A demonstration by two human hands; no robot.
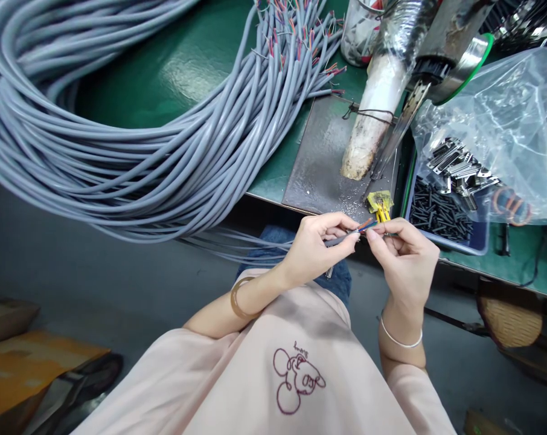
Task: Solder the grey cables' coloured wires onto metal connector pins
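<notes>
Between thumb and fingers, my left hand (321, 244) pinches the end of a grey cable (337, 240). Thin coloured wires (366, 224), orange and blue among them, stick out of it toward the right. My right hand (403, 251) is closed at the tips of these wires, thumb against forefinger; whether it holds one wire or several is too small to tell. Just beyond the fingertips, a yellow clip-like piece (380, 205) sits at the table's front edge. Other grey cables (237, 244) run from the left toward my lap.
A large bundle of grey cables (165, 151) covers the table's left. Ahead stand a dark metal plate (321, 151), a white wrapped tube (373, 121) and a solder reel (463, 72). At right, a blue tray (479, 238) holds black sleeves (436, 211) and metal connectors (459, 166) under a plastic bag (518, 109).
</notes>
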